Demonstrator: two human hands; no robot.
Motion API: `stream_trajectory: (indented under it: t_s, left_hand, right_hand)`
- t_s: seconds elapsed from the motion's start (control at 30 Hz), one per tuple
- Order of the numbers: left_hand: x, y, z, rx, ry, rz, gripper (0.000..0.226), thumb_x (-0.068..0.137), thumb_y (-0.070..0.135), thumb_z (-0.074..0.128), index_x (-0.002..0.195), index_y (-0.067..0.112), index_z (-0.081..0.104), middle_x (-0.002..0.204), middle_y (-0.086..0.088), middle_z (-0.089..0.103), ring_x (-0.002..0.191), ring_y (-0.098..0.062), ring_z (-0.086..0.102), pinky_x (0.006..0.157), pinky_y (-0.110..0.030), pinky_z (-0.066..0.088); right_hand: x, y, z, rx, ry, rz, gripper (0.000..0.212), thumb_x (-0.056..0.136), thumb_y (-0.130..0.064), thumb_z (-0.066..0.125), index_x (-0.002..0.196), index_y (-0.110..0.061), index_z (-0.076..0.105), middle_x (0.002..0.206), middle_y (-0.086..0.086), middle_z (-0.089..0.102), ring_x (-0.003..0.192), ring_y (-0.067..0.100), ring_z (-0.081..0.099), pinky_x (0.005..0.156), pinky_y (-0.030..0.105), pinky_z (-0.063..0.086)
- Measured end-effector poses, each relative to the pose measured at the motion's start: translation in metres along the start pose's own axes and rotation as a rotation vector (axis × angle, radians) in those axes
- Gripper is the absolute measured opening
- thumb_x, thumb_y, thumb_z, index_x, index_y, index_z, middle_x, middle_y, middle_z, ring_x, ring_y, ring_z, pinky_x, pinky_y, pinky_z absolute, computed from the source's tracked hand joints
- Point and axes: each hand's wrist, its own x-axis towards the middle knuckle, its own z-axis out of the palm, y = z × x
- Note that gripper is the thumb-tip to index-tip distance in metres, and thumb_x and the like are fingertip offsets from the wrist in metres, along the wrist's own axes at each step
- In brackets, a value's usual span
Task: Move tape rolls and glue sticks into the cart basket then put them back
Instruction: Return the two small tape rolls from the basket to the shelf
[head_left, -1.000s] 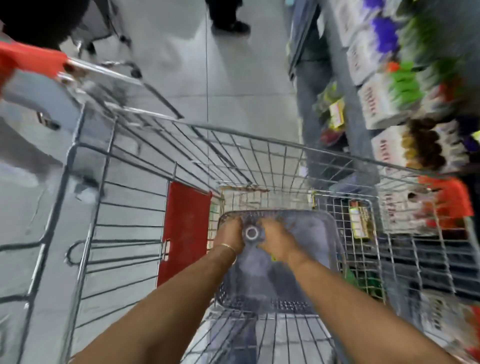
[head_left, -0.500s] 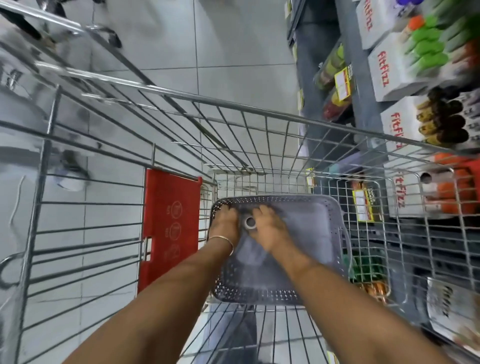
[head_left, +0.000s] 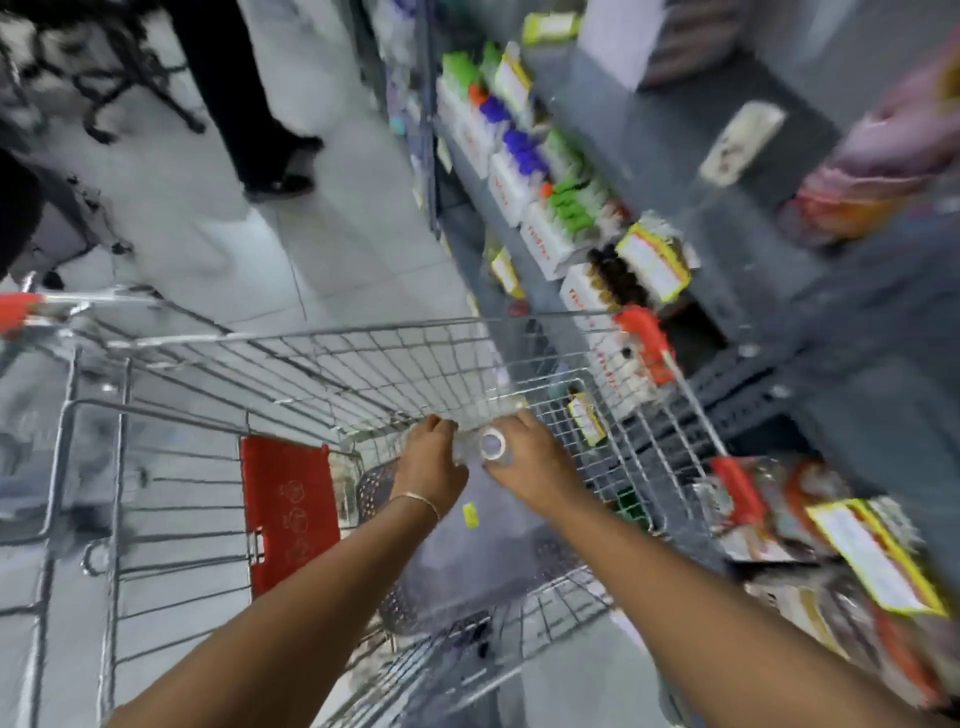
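Observation:
Both my hands are inside the wire shopping cart (head_left: 322, 358), above a grey perforated plastic basket (head_left: 374, 488) lying on the cart floor. A stack of clear tape rolls (head_left: 491, 445) is held between them, its round end facing the camera. My left hand (head_left: 434, 465) grips the left end and wears a thin bangle. My right hand (head_left: 530, 465) grips the right end. A small yellow tag (head_left: 470, 515) shows below the hands. The picture is blurred by motion.
A red flap (head_left: 288, 512) hangs on the cart's left inner side. Grey shelves (head_left: 727, 171) on the right hold white boxes of coloured bottles (head_left: 563, 208) and yellow price tags. A person's dark legs (head_left: 260, 104) stand on the tiled floor ahead.
The hands have lifted the tape rolls up from the grey basket. The view has swung up and right, bringing the shelves and the standing person into sight.

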Motion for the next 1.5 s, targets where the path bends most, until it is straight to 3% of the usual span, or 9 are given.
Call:
stream_trajectory:
  t_s: [0.17,0.37,0.63,0.87,0.93,1.03,1.23,1.4,1.5]
  left_hand:
    - [-0.056,0.108,-0.03,-0.028,0.089,0.201,0.048,0.072,0.008,0.07,0.119,0.006,0.061,0.115,-0.015,0.058,0.11,-0.034,0.054,0.096,-0.036,0.044]
    - [-0.13,0.246,-0.03,-0.066,0.084,0.55,0.03,0.066,0.022,0.068,0.093,0.01,0.067,0.095,-0.013,0.067,0.096,-0.033,0.058,0.088,-0.036,0.048]
    - [-0.248,0.424,0.016,-0.14,0.009,0.892,0.034,0.052,-0.006,0.08,0.085,-0.004,0.069,0.086,-0.023,0.071,0.087,-0.04,0.066,0.08,-0.031,0.041]
    - [-0.307,0.52,0.092,-0.317,-0.259,0.924,0.049,0.061,0.016,0.078,0.107,0.002,0.067,0.105,-0.019,0.071,0.099,-0.033,0.067,0.092,-0.042,0.051]
    - [-0.313,0.541,0.114,-0.331,-0.318,0.901,0.05,0.063,0.012,0.083,0.11,0.004,0.067,0.11,-0.016,0.07,0.101,-0.027,0.067,0.094,-0.03,0.049]
    - [-0.313,0.567,0.141,-0.373,-0.462,0.826,0.039,0.066,0.01,0.082,0.1,0.019,0.066,0.097,-0.006,0.07,0.089,-0.012,0.06,0.077,-0.008,0.037]
    - [-0.288,0.594,0.187,-0.417,-0.493,0.826,0.038,0.07,0.009,0.075,0.099,0.018,0.053,0.088,-0.003,0.067,0.081,-0.016,0.06,0.059,-0.011,0.036]
    - [-0.27,0.607,0.215,-0.439,-0.522,0.864,0.037,0.067,0.009,0.079,0.098,0.013,0.058,0.102,-0.002,0.065,0.081,-0.02,0.062,0.065,-0.011,0.041]
    - [-0.265,0.61,0.226,-0.447,-0.561,0.853,0.051,0.066,0.01,0.078,0.112,0.013,0.057,0.098,-0.002,0.07,0.083,-0.019,0.065,0.067,-0.009,0.044]
  right_hand:
    - [-0.097,0.002,-0.104,0.069,0.22,0.061,0.044,0.068,-0.023,0.077,0.109,-0.019,0.061,0.113,0.006,0.055,0.102,0.029,0.058,0.083,0.042,0.052]
    - [-0.241,0.026,-0.213,0.083,0.475,0.127,0.038,0.065,-0.032,0.077,0.1,-0.025,0.063,0.098,0.001,0.059,0.092,0.018,0.057,0.079,0.03,0.046]
    - [-0.409,0.071,-0.309,0.11,0.759,0.266,0.046,0.062,-0.021,0.082,0.104,-0.018,0.064,0.099,-0.002,0.053,0.092,0.018,0.058,0.084,0.03,0.05]
    - [-0.509,0.124,-0.364,0.073,0.966,0.557,0.021,0.069,-0.014,0.077,0.089,-0.013,0.067,0.084,-0.001,0.058,0.084,0.024,0.06,0.075,0.032,0.048]
    - [-0.524,0.142,-0.381,0.052,0.961,0.712,0.016,0.072,-0.022,0.075,0.083,-0.02,0.063,0.082,-0.001,0.061,0.084,0.023,0.063,0.069,0.027,0.046]
    - [-0.539,0.177,-0.398,0.067,1.001,0.863,0.032,0.073,-0.025,0.076,0.102,-0.015,0.066,0.102,0.011,0.072,0.098,0.03,0.066,0.084,0.035,0.052]
    - [-0.549,0.235,-0.404,0.247,1.216,0.841,0.054,0.066,-0.017,0.083,0.113,-0.017,0.057,0.095,0.009,0.071,0.088,0.022,0.068,0.083,0.034,0.054]
    - [-0.539,0.259,-0.408,0.326,1.223,0.784,0.051,0.071,-0.01,0.078,0.114,-0.018,0.052,0.089,0.008,0.068,0.084,0.024,0.066,0.081,0.039,0.054]
    - [-0.532,0.268,-0.407,0.357,1.218,0.734,0.047,0.07,-0.004,0.075,0.109,-0.017,0.051,0.08,0.003,0.063,0.075,0.021,0.059,0.077,0.038,0.053]
